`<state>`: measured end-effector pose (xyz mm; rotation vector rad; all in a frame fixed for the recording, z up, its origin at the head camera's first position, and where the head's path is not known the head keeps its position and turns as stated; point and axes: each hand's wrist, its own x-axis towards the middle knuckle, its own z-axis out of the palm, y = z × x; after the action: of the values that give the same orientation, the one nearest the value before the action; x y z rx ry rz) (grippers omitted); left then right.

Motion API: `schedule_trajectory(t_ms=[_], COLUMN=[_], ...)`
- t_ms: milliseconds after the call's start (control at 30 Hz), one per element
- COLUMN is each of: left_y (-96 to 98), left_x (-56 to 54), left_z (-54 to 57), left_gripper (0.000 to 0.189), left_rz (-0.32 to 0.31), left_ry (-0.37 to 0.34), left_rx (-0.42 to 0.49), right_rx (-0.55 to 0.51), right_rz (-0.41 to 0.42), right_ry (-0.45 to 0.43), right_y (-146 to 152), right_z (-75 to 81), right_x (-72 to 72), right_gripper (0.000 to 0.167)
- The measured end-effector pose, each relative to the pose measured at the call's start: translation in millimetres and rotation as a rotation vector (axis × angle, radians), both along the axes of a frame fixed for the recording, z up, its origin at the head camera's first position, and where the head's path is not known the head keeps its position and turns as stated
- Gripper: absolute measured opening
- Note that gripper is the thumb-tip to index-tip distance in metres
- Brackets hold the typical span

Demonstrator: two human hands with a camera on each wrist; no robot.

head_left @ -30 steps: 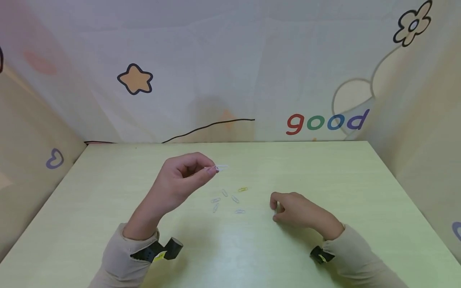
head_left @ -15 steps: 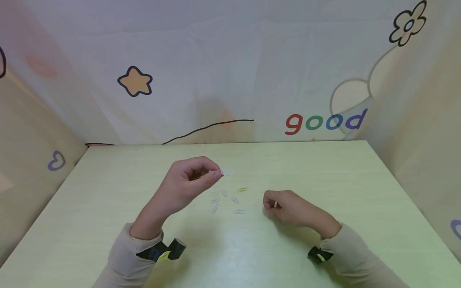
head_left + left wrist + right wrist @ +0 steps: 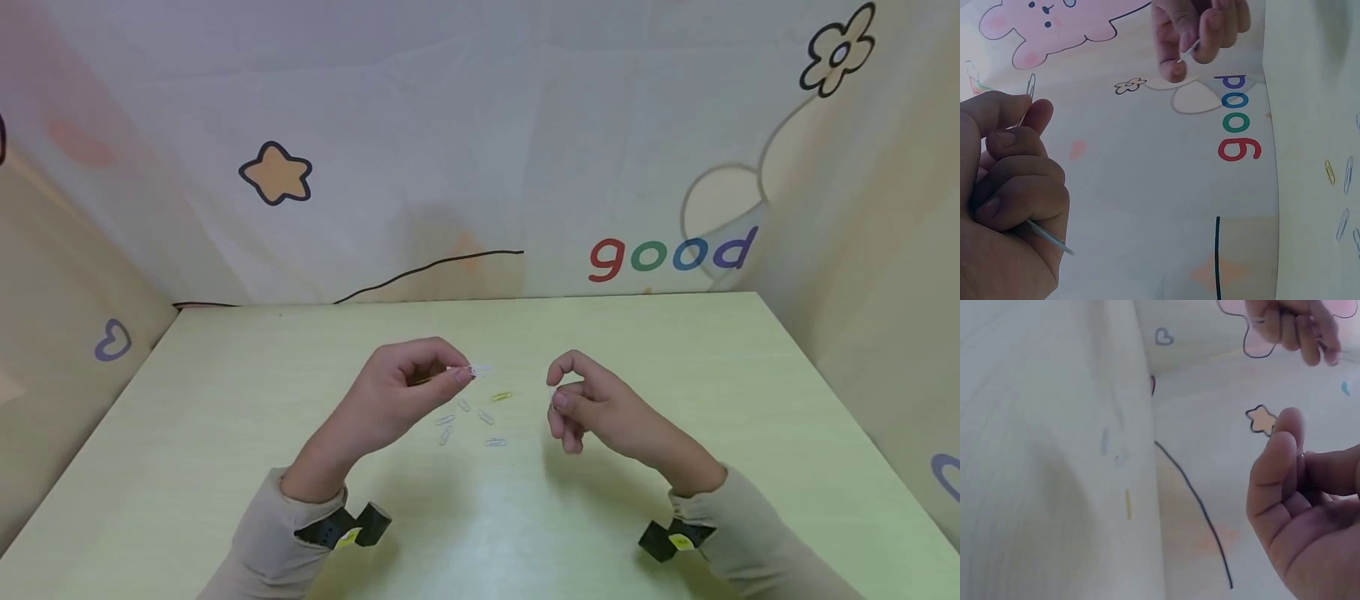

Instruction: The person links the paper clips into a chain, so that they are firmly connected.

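Note:
My left hand (image 3: 397, 392) is raised over the table and pinches a white paper clip (image 3: 480, 370) between thumb and forefinger, one end sticking out to the right. In the left wrist view a second pale clip end (image 3: 1050, 237) pokes from beneath the curled fingers. Across from it, my right hand (image 3: 603, 408) pinches another white paper clip (image 3: 1190, 51) between thumb and a finger, with its forefinger lifted away; the fingers hide most of that clip. A gap separates the hands. Below them lie a yellow paper clip (image 3: 502, 397) and several pale ones, among them one (image 3: 495, 442) nearest the front.
The pale wooden table (image 3: 247, 433) meets a printed cloth backdrop (image 3: 450, 125) at the back, with cloth walls at both sides. Each wrist wears a black strapped camera, on the left sleeve (image 3: 262, 525) and the right sleeve (image 3: 750, 533).
My right hand has lifted from the table with a paper clip in its fingertips, its forefinger spreading. My left hand has moved right and slightly down, still holding its clip.

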<state>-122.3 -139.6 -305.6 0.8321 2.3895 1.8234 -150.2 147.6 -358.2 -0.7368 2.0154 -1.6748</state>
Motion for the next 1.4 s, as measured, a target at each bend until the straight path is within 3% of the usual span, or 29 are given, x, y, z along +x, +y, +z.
schedule_trajectory(t_ms=[100,267,400,533,700,967,1167,1400], left_y=[3.8,9.9,14.5,18.4,22.3,26.4,28.0,28.3], left_x=[0.6,3.9,7.5,11.2,15.1,20.8,21.7,21.3], left_z=[-2.6,-4.3,-3.6,-3.6,-2.4,-3.6,-3.0,-2.2], left_gripper=[0.007,0.007,0.007,0.01,0.012,0.014,0.015,0.015], left_rz=[-0.009,-0.02,-0.028,-0.041,-0.053,-0.065,-0.069,-0.084], left_ry=[0.001,-0.006,-0.004,0.07,0.183,0.323,0.382,0.377], left_rx=[-0.02,-0.055,-0.067,-0.1,-0.114,-0.124,-0.118,-0.105], right_rx=[-0.059,-0.101,-0.092,-0.09,-0.149,-0.243,-0.177,-0.198], right_rz=[-0.026,-0.05,-0.1,-0.156,-0.222,-0.196,-0.22,-0.239], right_ry=[0.018,0.122,0.178,0.262,0.382,0.439,0.503,0.53], right_y=[-1,-5,-7,-10,-15,-21,-23,-24], right_z=[8.3,20.0,28.7,36.0,41.7,41.5,39.8,41.9], right_x=[6.3,19.5,30.0,40.4,51.1,58.8,59.3,59.6], right_gripper=[0.014,0.021,0.013,0.005,0.009,0.019,0.021,0.022])
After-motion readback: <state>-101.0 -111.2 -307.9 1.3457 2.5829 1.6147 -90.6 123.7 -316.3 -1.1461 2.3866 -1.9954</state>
